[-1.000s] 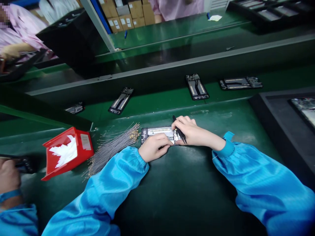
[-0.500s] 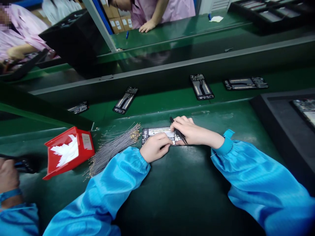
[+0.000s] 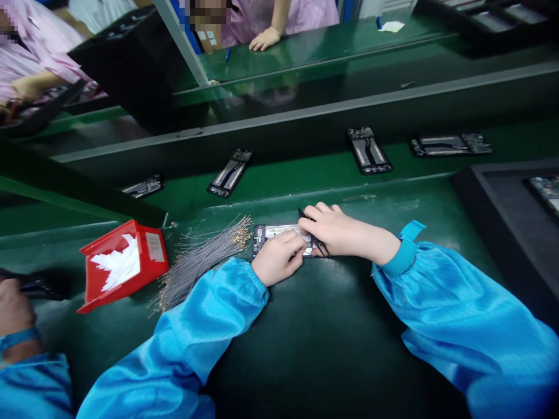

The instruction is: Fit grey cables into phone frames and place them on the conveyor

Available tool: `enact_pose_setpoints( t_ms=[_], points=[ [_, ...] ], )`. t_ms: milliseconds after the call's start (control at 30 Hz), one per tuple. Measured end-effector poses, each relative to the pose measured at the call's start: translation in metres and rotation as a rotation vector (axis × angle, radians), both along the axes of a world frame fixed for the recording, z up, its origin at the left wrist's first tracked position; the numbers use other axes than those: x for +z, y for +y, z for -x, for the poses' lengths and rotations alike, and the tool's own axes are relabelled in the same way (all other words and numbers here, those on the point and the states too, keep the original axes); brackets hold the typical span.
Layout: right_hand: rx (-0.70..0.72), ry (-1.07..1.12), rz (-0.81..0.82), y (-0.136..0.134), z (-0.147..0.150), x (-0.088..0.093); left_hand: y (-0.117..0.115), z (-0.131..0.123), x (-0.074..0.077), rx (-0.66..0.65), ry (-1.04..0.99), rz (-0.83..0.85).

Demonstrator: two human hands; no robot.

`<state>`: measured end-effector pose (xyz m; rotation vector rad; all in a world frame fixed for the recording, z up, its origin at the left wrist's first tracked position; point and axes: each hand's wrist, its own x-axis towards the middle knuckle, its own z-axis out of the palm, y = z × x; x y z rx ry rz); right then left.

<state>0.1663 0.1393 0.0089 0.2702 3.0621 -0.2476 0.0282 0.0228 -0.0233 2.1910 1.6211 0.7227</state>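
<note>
An opened phone [image 3: 279,230] lies lengthwise on the green bench in front of me, its silver inside facing up. My left hand [image 3: 282,256] rests over its near edge, fingers pinched together; what the fingertips hold is hidden. Black tweezers [image 3: 322,247] are in my right hand [image 3: 335,233], which is closed round them at the phone's right half, tips pointing down toward me. Just left of the phone lies a bundle of thin grey cables [image 3: 201,262] with gold-coloured ends.
A red bin [image 3: 152,267] with white paper pieces [image 3: 117,262] stands left. Further phones lie along the strip behind, among them one phone [image 3: 369,151]. A black tray [image 3: 489,209] is at right. A co-worker's hand [image 3: 15,308] is far left; another person's hand [image 3: 265,39] rests opposite.
The view has shifted slightly, so the phones behind appear further right. Both hands stay at the phone, with the tweezers still in the right hand; the fingers have moved only a little.
</note>
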Motion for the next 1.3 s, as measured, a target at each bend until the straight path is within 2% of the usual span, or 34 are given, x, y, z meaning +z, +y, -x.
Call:
enact_pose_setpoints(
  t_ms=[433,533,667,800,967,1033,1100,1167,1300],
  points=[
    [-0.147,-0.209,0.082,-0.009,0.013,0.016,-0.003,0.005,-0.001,-0.146,0.045,-0.002],
    [-0.138,-0.150,0.108,-0.006,0.009,0.012,-0.003,0.005,-0.002,-0.136,0.039,-0.012],
    [-0.055,0.049,0.238,0.000,-0.009,-0.005,-0.006,0.006,-0.001,-0.089,-0.045,-0.091],
    [0.012,0.147,0.129,0.002,-0.021,-0.015,-0.008,0.007,0.001,0.022,-0.084,-0.207],
    [0.049,0.136,0.014,0.031,-0.015,-0.008,-0.008,0.006,-0.001,0.053,-0.063,-0.263],
    [-0.024,0.183,-0.107,0.053,-0.011,-0.005,-0.008,0.006,-0.001,0.053,-0.046,-0.271],
    [-0.181,0.239,-0.248,0.076,-0.011,-0.009,-0.008,0.009,0.001,0.068,-0.001,-0.254],
    [-0.372,0.243,-0.321,0.097,-0.016,-0.017,-0.008,0.017,0.008,0.102,0.089,-0.189],
    [-0.855,0.182,-0.243,0.132,-0.039,-0.039,-0.013,0.041,0.032,0.188,0.359,0.037]
  ],
)
